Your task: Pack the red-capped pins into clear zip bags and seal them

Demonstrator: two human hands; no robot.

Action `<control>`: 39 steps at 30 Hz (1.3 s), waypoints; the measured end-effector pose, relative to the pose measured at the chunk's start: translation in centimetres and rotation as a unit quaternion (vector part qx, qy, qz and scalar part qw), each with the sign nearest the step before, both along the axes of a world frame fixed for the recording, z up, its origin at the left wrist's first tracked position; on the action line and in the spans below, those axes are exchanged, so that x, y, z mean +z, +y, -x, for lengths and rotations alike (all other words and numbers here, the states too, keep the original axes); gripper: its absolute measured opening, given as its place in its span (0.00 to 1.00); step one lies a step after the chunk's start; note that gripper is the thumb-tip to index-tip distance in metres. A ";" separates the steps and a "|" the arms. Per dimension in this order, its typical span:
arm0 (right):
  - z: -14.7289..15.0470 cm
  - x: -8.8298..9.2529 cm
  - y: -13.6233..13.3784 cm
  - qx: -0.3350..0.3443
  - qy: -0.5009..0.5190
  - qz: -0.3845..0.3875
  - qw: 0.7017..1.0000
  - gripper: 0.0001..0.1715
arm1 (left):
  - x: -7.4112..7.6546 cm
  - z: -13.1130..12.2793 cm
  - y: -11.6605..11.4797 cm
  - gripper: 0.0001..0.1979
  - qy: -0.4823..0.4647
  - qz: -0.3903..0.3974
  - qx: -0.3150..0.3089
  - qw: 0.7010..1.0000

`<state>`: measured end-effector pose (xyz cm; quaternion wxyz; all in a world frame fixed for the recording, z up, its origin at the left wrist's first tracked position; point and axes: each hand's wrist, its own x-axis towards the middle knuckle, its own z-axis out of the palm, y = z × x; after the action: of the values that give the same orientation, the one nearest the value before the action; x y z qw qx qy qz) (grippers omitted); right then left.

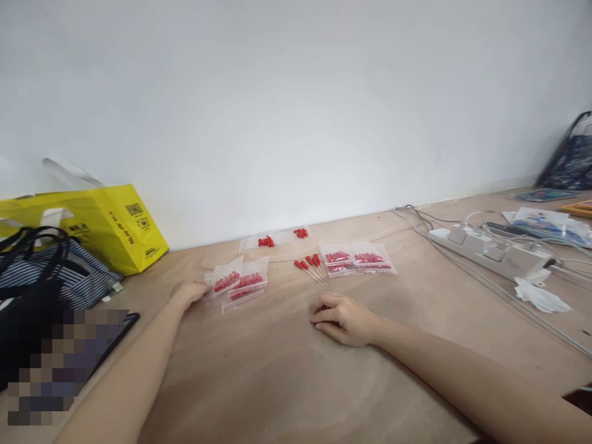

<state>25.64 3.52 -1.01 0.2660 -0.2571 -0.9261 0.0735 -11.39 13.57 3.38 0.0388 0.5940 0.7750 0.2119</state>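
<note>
At the left, my left hand (pixel 189 293) has its fingers closed at the edge of a small clear zip bag (pixel 227 280) with red-tipped pieces inside. This bag overlaps other similar zip bags (pixel 243 297) lying flat. My right hand (pixel 343 317) rests on the tabletop, loosely curled with gaps between the fingers, and nothing shows in it. Just beyond its fingertips lie several thin metal rods with red caps (pixel 313 265), fanned out with their points towards me. Beside them, more filled zip bags (pixel 358 259) are laid out in overlapping rows.
Loose red caps (pixel 266 242) lie on clear plastic by the wall. To the right are a white power strip (pixel 490 253) with cables and a crumpled tissue (pixel 540 296). A yellow bag (pixel 124 228), a striped bag (pixel 87 271) and a blurred-out dark-edged device (pixel 115 338) stand left.
</note>
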 end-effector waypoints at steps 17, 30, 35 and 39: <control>-0.1 -0.6 0.5 -0.054 0.017 0.004 0.998 0.11 | 2.7 -9.9 -7.3 0.12 -0.124 0.073 -0.382 0.913; 0.2 -0.7 0.7 -0.024 0.024 0.008 0.999 0.13 | -2.4 -13.1 -12.5 0.29 0.085 0.089 -0.428 0.895; 0.6 -0.4 0.6 0.004 0.010 -0.004 1.000 0.14 | -2.9 -13.2 -12.2 0.28 0.084 0.072 -0.424 0.899; 0.7 0.1 0.5 0.059 0.008 0.007 0.998 0.15 | -2.9 -13.3 -12.2 0.28 0.072 0.062 -0.424 0.901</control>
<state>24.95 4.03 -0.94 0.2671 -0.2035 -0.9369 0.0971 1.87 1.36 0.47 0.1056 0.8767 0.4619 0.0835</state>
